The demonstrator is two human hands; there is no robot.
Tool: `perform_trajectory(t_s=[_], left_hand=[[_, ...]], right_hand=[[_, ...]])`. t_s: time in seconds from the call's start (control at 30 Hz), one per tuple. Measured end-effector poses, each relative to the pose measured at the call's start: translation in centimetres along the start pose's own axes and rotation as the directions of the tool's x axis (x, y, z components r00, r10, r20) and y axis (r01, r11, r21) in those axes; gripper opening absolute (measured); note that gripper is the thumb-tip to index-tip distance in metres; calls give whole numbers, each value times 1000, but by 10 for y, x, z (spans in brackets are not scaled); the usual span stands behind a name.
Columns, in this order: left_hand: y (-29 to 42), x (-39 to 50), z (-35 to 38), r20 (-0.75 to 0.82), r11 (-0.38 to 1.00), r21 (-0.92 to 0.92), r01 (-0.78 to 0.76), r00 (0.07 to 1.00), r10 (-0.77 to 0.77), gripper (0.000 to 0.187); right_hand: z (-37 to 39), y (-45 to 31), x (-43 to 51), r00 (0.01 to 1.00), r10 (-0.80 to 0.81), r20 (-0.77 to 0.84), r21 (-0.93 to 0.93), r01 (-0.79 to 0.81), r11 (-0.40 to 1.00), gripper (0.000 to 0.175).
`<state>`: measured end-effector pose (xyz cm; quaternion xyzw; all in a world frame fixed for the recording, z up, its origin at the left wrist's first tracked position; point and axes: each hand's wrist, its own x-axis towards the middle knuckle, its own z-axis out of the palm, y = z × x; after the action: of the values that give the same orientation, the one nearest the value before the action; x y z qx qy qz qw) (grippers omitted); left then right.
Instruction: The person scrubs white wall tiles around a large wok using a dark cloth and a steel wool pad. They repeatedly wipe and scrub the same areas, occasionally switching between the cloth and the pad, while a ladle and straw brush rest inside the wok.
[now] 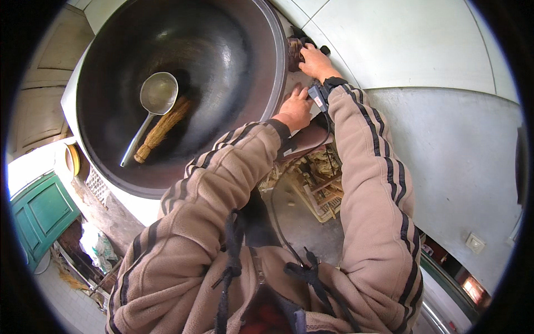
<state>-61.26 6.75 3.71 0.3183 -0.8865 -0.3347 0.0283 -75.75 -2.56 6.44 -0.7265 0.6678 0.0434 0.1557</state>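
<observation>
My left hand [297, 109] rests on the pale ledge just right of a large dark wok [225, 104], its fingers spread and nothing seen in them. Farther back, my right hand [316, 60] reaches to a crumpled dark brown item [294, 54], perhaps cloth, between the wok's rim and the tiled wall. Its fingertips touch the item, but whether they grip it I cannot tell. In the wok lie a metal ladle [159, 92] with some liquid in its bowl and a straw brush [160, 131] beside the handle. A small grey box [318, 99] with a cable sits at my right wrist.
A plastic crate [321, 215] with wood pieces and dry scraps stands on the floor below the ledge. White tiles [396, 46] and a grey wall panel [442, 167] border the right side. A green door [46, 208] and a plastic bag [96, 246] are at left.
</observation>
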Motion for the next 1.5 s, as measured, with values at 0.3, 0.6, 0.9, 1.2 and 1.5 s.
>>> perform_trajectory(t_s=[0.3, 0.6, 0.9, 1.2, 1.5], left_hand=[[-2, -145, 23, -128, 984, -165, -75, 990, 54, 39], [-29, -317, -27, 170, 834, -518, 191, 978, -119, 41], [-48, -461, -84, 193, 687, -492, 535, 837, -513, 34], [-90, -543, -74, -15, 500, -650, 573, 648, -762, 41], [-82, -567, -65, -72, 475, -699, 535, 608, -791, 38]], right_hand=[[47, 21, -41, 961, 211, -177, 46, -206, 977, 40], [91, -63, -121, 957, 107, -269, 79, -88, 993, 36], [72, -47, -140, 950, 166, -264, 195, -116, 974, 23], [91, -95, -163, 951, 103, -291, 33, -97, 995, 31], [154, -325, -261, 958, -180, -225, 400, 259, 879, 13]])
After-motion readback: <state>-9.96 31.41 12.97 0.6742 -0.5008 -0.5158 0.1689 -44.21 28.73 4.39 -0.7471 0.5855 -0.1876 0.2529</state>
